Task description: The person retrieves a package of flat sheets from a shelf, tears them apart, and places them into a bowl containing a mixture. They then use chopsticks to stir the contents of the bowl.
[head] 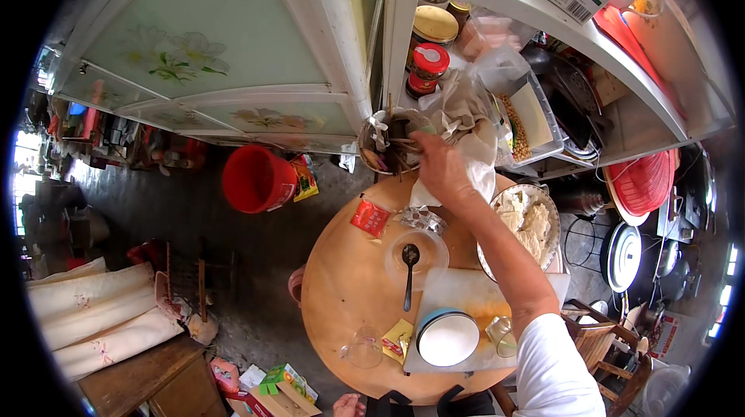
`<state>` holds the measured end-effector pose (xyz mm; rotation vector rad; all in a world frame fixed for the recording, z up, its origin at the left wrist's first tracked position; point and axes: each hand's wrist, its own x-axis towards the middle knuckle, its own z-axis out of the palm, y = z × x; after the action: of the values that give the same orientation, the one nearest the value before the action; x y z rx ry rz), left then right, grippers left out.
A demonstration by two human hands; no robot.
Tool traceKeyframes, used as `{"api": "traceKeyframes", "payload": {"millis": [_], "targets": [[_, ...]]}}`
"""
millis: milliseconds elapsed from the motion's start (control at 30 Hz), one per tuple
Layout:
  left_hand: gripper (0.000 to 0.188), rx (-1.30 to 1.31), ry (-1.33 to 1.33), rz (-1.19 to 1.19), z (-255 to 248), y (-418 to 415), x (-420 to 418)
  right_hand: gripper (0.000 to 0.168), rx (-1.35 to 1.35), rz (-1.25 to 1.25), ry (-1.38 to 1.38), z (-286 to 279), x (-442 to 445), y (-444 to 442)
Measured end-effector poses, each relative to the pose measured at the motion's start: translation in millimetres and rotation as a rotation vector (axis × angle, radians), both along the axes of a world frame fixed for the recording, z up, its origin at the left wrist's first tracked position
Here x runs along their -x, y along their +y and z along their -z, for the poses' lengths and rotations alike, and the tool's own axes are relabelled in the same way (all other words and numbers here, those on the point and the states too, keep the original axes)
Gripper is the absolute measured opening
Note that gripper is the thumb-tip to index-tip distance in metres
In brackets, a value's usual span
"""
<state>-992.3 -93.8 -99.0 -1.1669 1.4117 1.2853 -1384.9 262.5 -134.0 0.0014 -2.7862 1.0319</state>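
My right hand (435,163) reaches over the far edge of the round wooden table (334,277) to a basket (372,152) of sticks and small items; its fingers are at the sticks, and their grip is unclear. Low in the picture, my left hand (349,405) is partly cut off beside the near table edge. On the table lie a dark spoon (410,277) across a clear plastic bowl (433,254), a red packet (370,218), a yellow packet (398,340) and a plate of pale torn pieces (541,216). A white enamel bowl (448,338) stands on a cutting board (433,294).
A white cabinet (401,27) stands at the far side, its shelf holding a red-lidded jar (428,67) and a plastic box (544,126). A red bucket (256,178) is on the floor at left. At right are a wooden chair (605,341) and a lidded pan (621,257).
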Motion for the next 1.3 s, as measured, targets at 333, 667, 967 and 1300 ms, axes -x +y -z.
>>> {"api": "traceKeyframes", "payload": {"millis": [333,667,967,1300], "targets": [[0.023,0.008,0.037,-0.016,7,5,-3,0.044,-0.128,-0.071,0.039,-7,-13,-82],[0.022,0.049,0.019,0.018,6,12,4,0.059,-0.195,-0.083,0.031,-4,-33,-79],[0.024,0.038,0.046,0.034,23,4,-9,0.058,0.123,-0.205,0.075,20,0,-61],[0.024,0.036,0.037,0.042,17,6,2,0.022,-0.344,-0.24,-0.526,13,47,-3]]}}
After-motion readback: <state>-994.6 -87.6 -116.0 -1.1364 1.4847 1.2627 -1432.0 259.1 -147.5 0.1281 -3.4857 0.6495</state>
